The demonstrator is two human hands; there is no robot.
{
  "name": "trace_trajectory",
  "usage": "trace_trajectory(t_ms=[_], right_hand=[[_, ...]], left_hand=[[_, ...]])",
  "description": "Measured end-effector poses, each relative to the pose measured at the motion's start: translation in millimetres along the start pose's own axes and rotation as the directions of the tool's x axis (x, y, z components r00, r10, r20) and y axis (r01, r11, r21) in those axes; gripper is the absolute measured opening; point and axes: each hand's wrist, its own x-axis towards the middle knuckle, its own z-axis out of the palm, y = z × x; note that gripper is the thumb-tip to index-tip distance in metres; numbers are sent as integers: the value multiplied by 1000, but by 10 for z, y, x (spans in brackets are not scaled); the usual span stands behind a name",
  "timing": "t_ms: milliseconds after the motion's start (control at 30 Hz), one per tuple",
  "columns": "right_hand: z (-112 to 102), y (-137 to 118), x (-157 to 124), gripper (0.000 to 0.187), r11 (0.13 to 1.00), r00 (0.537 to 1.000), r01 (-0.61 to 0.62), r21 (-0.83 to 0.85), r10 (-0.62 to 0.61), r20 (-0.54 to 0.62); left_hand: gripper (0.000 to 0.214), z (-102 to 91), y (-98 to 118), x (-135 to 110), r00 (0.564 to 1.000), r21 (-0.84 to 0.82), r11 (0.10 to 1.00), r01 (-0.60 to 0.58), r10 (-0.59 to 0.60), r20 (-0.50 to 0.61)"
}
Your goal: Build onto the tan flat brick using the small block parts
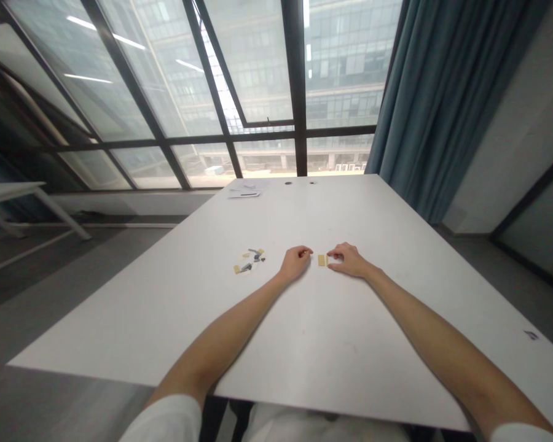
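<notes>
A small tan flat piece (322, 260) lies on the white table (304, 344), held at its right edge by the pinched fingers of my right hand (348, 259). My left hand (295, 262) rests just left of that piece, its fingers curled in a pinch; what it holds, if anything, is too small to make out. A little heap of small tan, grey and dark pieces (249, 261) lies on the table to the left of my left hand.
Some papers (244, 191) lie at the table's far edge, near two round cable holes (289, 182). Large windows stand beyond, a blue curtain (437, 104) hangs at the right, and another white table (9, 193) shows at far left. A small dark mark (531, 334) sits near the right edge.
</notes>
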Motion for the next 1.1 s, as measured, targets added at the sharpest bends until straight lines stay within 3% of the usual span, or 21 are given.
trace_trajectory(t_ms=[1100], right_hand=[[29, 8, 23, 33, 999, 1000, 9, -41, -8, 20]], left_hand=[[30, 8, 20, 2, 1000, 4, 1000, 5, -5, 16]])
